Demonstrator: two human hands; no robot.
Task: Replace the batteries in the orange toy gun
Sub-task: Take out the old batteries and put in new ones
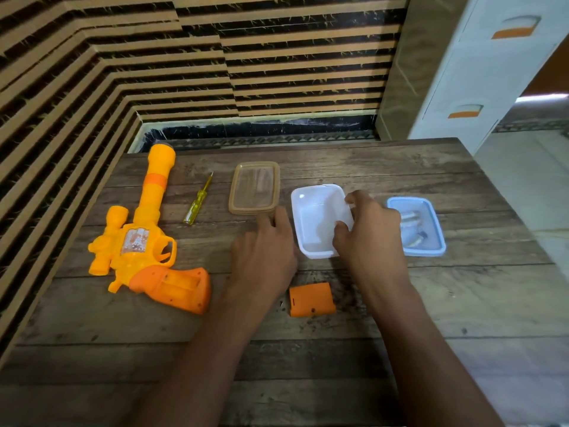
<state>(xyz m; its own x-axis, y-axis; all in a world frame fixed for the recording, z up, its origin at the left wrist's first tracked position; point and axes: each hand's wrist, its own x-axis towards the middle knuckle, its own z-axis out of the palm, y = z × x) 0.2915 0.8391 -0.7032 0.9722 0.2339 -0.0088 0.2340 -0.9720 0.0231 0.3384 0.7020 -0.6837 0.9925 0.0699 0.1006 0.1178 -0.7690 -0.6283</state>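
The orange toy gun (144, 241) lies on the left of the wooden table (308, 349), its grip compartment open and showing no batteries. Its orange battery cover (311, 299) lies loose near the middle, with a small screw (280, 304) just left of it. My right hand (371, 238) grips the right rim of an empty white container (317, 220), fingers curled over the edge. My left hand (266, 257) rests left of that container, fingers loosely bent, touching the corner of a brown-rimmed lid (255, 188). A blue container (423, 231) at the right holds batteries.
A yellow screwdriver (198, 201) lies between the gun barrel and the brown lid. A striped wall closes in the left and far sides. A white drawer unit (480, 72) stands beyond the table's far right corner.
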